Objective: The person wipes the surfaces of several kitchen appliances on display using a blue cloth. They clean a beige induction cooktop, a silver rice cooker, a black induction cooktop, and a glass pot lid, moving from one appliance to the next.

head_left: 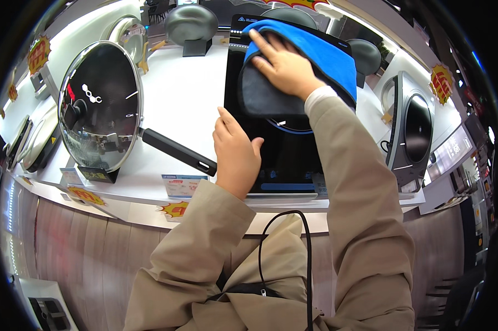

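A black glass-topped induction cooker (287, 157) lies flat on the white display counter in front of me. Spread over its far half is a blue and dark grey cloth (333, 58), one part folded over so both colours show. My right hand (286, 67) presses on the cloth with fingers stretched and apart, holding it down rather than gripping it. At the cooker's left edge rests my left hand (237, 155), fingers extended forward and thumb apart, with nothing in it. The cloth hides much of the cooker's far surface.
Left of the cooker, a frying pan (100, 110) stands upright on a small stand, its black handle (177, 151) reaching close to my left hand. Price cards (184, 186) line the counter's front edge. Another cooker (417, 129) stands tilted at right; a dark pan (191, 26) is behind.
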Motion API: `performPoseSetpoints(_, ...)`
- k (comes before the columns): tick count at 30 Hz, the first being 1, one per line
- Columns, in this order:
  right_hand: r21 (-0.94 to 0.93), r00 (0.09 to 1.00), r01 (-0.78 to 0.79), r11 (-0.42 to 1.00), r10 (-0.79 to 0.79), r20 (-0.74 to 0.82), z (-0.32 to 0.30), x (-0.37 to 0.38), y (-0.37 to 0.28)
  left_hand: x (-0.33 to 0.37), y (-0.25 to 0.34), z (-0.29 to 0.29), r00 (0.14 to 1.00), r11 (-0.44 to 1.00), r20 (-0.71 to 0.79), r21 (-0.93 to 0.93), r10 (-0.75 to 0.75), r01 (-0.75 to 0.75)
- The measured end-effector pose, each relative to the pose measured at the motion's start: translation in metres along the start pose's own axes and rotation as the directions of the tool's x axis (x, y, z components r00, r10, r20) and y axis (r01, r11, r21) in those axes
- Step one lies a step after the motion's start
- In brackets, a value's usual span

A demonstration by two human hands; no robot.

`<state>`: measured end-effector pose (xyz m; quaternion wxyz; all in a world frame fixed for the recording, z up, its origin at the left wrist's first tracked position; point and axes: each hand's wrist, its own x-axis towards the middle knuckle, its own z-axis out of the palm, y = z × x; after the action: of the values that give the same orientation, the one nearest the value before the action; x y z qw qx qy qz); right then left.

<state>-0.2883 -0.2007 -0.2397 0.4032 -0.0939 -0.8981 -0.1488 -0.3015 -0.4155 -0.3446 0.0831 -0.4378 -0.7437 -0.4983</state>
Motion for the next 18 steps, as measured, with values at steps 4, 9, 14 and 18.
performPoseSetpoints(4, 0.168, 0.976, 0.132, 0.977, -0.158, 0.152, -0.012, -0.031, -0.058, -0.034, -0.003, -0.013, 0.98, 0.983, -0.091, 0.067, 0.179, -0.173)
performPoseSetpoints(9, 0.345, 0.847, 0.266, 0.9, -0.389, 0.361, -0.046, -0.11, -0.085, -0.09, 0.005, -0.041, 0.934, 0.934, -0.054, -0.045, 0.353, -0.355)
performPoseSetpoints(14, 0.477, 0.76, 0.114, 0.872, -0.386, 0.523, -0.052, -0.088, -0.076, -0.119, -0.027, -0.05, 0.961, 0.963, -0.076, -0.015, 0.267, -0.269)
performPoseSetpoints(18, 0.381, 0.953, 0.049, 0.923, -0.157, 0.258, -0.024, -0.026, -0.035, -0.124, -0.038, -0.045, 0.995, 0.992, -0.083, -0.113, 0.047, -0.056)
